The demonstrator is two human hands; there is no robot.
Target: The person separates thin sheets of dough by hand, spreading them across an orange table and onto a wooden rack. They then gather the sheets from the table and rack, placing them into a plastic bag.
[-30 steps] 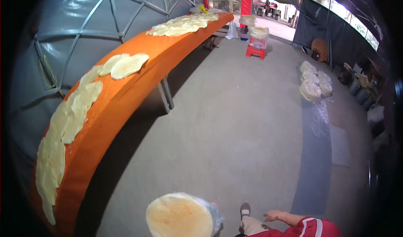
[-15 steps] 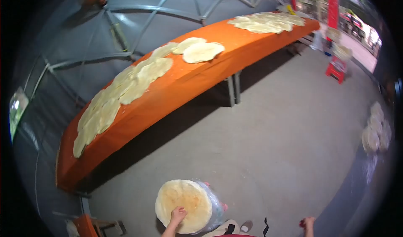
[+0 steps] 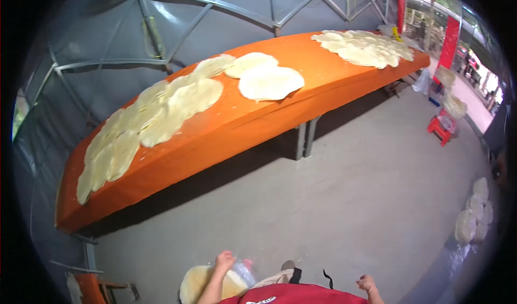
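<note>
My left hand (image 3: 225, 260) is closed in a loose fist near the top edge of a round, pale flatbread stack (image 3: 195, 283) at the bottom, with clear plastic (image 3: 245, 274) beside it. Nothing shows in its fingers. Off to the right, my right hand (image 3: 367, 283) hangs over the floor with its fingers curled in and nothing visible in them. Overlapping flat dough rounds (image 3: 183, 107) cover the left part of a long orange table (image 3: 280, 107). Two separate rounds (image 3: 271, 83) lie near its middle, and another overlapping group (image 3: 366, 48) lies toward the far end.
Under the table stand metal legs (image 3: 305, 140). A red stool (image 3: 440, 129) with bagged rounds (image 3: 454, 106) is at the far right. More wrapped rounds (image 3: 466, 226) sit by the right wall. A wooden-legged orange item (image 3: 89, 288) stands at the lower left.
The view has shifted, and the table looks nearer. My left hand has come off the face of the flatbread stack toward its upper edge. My right hand is closer to my body.
</note>
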